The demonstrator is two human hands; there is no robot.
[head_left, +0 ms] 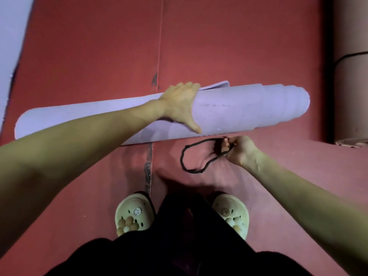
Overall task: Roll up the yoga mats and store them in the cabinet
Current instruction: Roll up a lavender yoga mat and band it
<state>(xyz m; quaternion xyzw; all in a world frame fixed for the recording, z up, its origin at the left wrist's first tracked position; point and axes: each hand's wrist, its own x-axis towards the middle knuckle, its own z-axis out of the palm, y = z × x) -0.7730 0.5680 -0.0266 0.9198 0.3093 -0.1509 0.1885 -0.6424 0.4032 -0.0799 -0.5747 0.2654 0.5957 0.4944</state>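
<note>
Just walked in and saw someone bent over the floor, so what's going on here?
A person is tying up a rolled lilac yoga mat on the red floor. The left hand presses on top of the roll to keep it from unrolling, and its outer flap is a little loose. The right hand holds a loop of black cord just in front of the mat, not yet around it. Another rolled mat, already bound with a cord, is at the right edge.

Open red floor (99,46) stretches beyond the rolled lilac mat (229,112), which bars the way across the middle, while a tall brown roll (350,96) blocks the right edge, a pale wall (10,36) closes the left, and two clogs (135,214) crowd the near strip.
</note>
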